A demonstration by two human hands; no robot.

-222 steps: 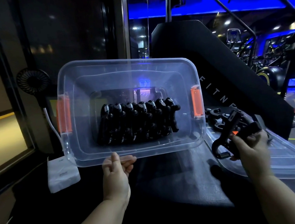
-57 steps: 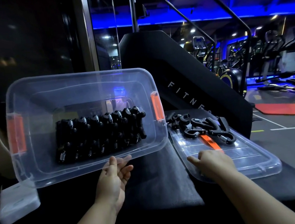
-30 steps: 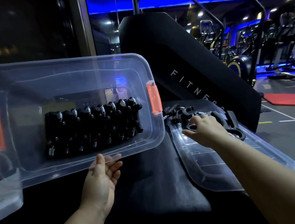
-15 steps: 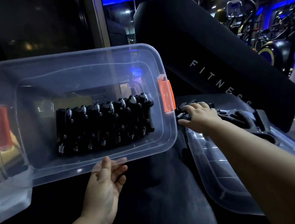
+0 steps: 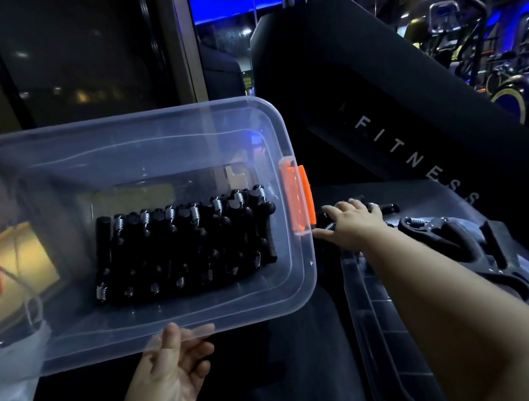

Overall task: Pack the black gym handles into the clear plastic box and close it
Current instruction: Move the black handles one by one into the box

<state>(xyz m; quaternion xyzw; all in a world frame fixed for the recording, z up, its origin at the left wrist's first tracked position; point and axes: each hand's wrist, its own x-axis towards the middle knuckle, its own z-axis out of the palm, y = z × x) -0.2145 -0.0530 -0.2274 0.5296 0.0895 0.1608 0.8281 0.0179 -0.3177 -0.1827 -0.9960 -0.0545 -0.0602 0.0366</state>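
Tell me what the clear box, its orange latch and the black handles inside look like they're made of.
The clear box: thin translucent plastic, glossy; the handles and room show through its walls. The orange latch: opaque moulded plastic, smooth, probably. The black handles: matte black, likely plastic or rubber grips; too dark to tell. Their coil springs: bright metal, glinting silver.

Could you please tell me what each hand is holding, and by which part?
The left hand pinches the clear plastic box by its near rim. The right hand rests on loose black handles; whether it grips one cannot be told.
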